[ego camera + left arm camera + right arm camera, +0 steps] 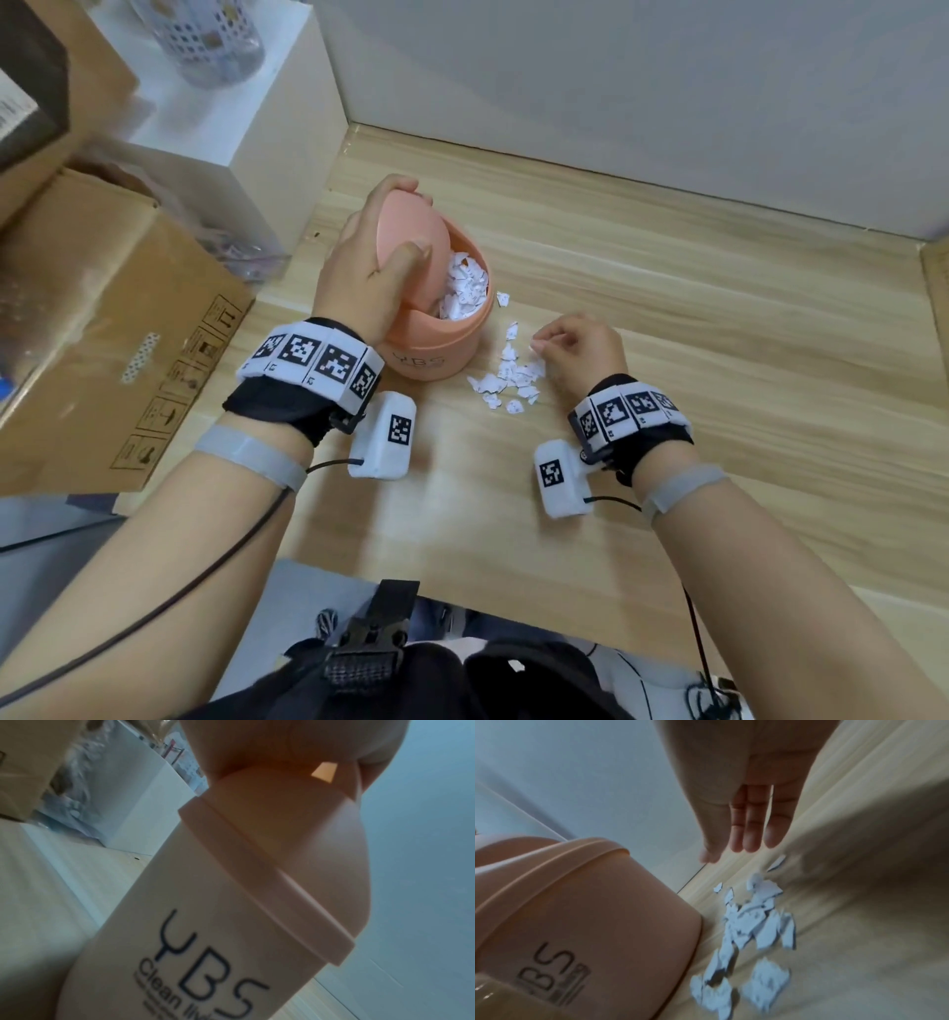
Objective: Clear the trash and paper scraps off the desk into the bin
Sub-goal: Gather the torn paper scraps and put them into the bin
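A pink round bin (436,349) (205,902) (603,912) marked "YBS" stands on the wooden desk (719,308). My left hand (411,218) (257,744) grips its swing lid (405,231) (282,821), thumb on the face and fingers over the top edge, holding it tilted open. White paper scraps (464,290) fill the opening. A loose pile of scraps (513,380) (752,925) lies on the desk just right of the bin. My right hand (544,342) hovers over the pile's far edge, its fingers (749,833) pointing down with nothing plainly held.
One stray scrap (502,298) lies against the bin's right side. A cardboard box (113,334) sits left of the desk, a white block (246,118) behind it. A grey wall bounds the desk at the back.
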Demonstrator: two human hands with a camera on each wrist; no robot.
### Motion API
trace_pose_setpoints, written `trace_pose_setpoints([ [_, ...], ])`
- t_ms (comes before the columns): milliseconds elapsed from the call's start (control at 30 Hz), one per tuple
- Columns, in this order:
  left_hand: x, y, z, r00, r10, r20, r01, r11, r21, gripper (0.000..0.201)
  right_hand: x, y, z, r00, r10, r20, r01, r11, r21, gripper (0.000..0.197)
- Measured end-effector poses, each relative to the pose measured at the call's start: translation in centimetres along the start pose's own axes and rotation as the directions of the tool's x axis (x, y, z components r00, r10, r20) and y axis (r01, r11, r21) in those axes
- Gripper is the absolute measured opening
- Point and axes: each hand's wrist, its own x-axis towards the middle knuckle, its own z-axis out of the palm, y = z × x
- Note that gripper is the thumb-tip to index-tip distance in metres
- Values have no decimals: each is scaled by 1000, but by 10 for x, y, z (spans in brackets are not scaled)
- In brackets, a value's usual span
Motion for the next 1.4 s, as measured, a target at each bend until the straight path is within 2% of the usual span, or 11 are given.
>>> trace_pose_setpoints([
  [100,1,0,-1,1000,-10,-19,10,1000,-5,57,20,-6,6,984,-29,177,49,993,-111,35],
  [200,1,-1,0,999,-5,-32,5,1000,-16,57,40,-16,18,911,-75,405,178,959,-222,65],
  [267,0,-1,0,999,4,-36,-4,1000,-17,56,48,-18,27,872,-63,486,218,938,-268,69],
  [533,-1,0,0,999,-19,-44,19,1000,-5,59,-2,-5,26,900,-126,418,207,966,-154,45],
  [667,-1,1,0,999,-3,-39,3,1000,13,59,-11,-14,42,818,-355,452,514,804,-298,37],
  [733,-1,0,-1,1000,-3,-30,3,1000,13,58,-14,-14,47,804,-359,474,541,773,-331,34],
  [900,-2,0,-1,999,-24,-38,25,999,21,54,-18,5,24,852,-318,416,487,773,-407,20],
  [1033,-2,1,-1,999,-15,-32,16,1000,17,54,-17,12,3,958,-139,249,225,904,-364,57],
  [1100,-2,1,-2,999,-11,-36,11,1000,16,54,-16,12,-2,972,-4,235,108,896,-432,71],
  [1267,-2,2,-1,1000,-18,-25,18,1000,26,54,-24,10,17,914,-74,400,246,884,-398,58],
  [1400,-3,1,-1,1000,-14,-24,14,1000,12,54,-29,11,28,901,-132,413,303,873,-382,38],
])
